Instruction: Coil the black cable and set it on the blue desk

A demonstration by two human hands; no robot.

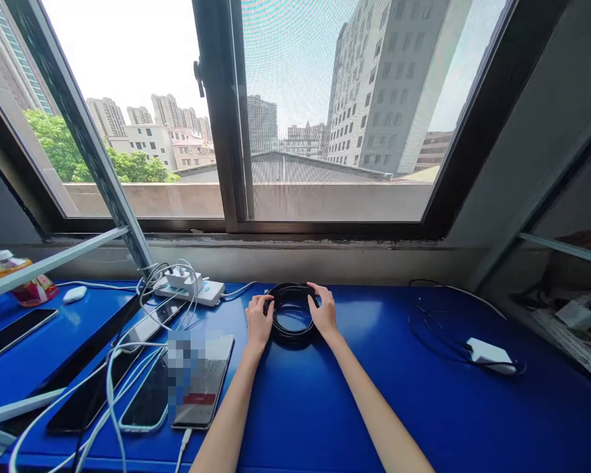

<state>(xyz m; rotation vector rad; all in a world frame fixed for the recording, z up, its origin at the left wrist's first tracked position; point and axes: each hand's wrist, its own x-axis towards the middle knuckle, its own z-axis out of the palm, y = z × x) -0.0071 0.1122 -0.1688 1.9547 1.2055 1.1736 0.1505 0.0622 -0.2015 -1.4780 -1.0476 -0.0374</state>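
Note:
A coiled black cable [294, 336] lies as a ring on the blue tabletop [305, 407], near the middle of the view. My left hand [259, 320] is wrapped round the left side of the coil, thumb on its inner edge. On the other side, my right hand [324, 310] grips the coil's upper right part, its thumb reaching toward the opening. The undersides of the fingers are partly hidden by the cable.
Phones and a tablet [201, 381] with white cables lie at left, below a power strip [209, 293]. A bottle [24, 279] stands far left. At right rests a white adapter [491, 356] with a thin black cable. Metal bars slant at both sides.

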